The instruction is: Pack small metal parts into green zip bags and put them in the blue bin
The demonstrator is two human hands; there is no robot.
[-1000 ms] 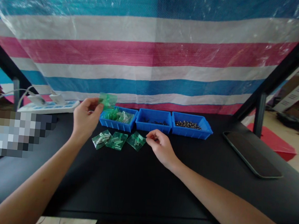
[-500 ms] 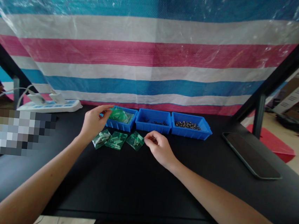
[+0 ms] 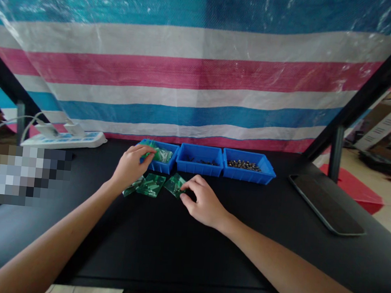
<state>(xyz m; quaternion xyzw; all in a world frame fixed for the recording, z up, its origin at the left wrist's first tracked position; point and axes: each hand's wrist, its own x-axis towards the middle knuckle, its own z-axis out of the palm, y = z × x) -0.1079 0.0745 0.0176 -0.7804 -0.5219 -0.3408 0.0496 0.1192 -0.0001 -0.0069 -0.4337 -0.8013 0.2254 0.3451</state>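
Note:
My left hand (image 3: 133, 166) reaches to the left blue bin (image 3: 159, 167), thumb and fingertips brought together at the green plastic bags (image 3: 164, 155) inside; the exact contact is partly hidden. My right hand (image 3: 205, 203) is low over the table, thumb and forefinger apart, by the right edge of a small green bag with metal pieces (image 3: 174, 184). To its left lies a similar filled green bag (image 3: 150, 185). Another filled bag (image 3: 132, 186) is partly covered by my left hand and wrist.
The middle blue bin (image 3: 198, 167) contains small dark parts, and the right blue bin (image 3: 248, 176) shiny metal parts. A phone (image 3: 326, 205) lies on the right. At the back left is a white power strip (image 3: 68, 140). Striped sheeting (image 3: 202, 73) hangs behind the black table (image 3: 171, 250).
My left hand has shifted right and slightly down over the left bin, covering more of the leftmost bag. My right hand's thumb and forefinger have spread apart beside the right bag.

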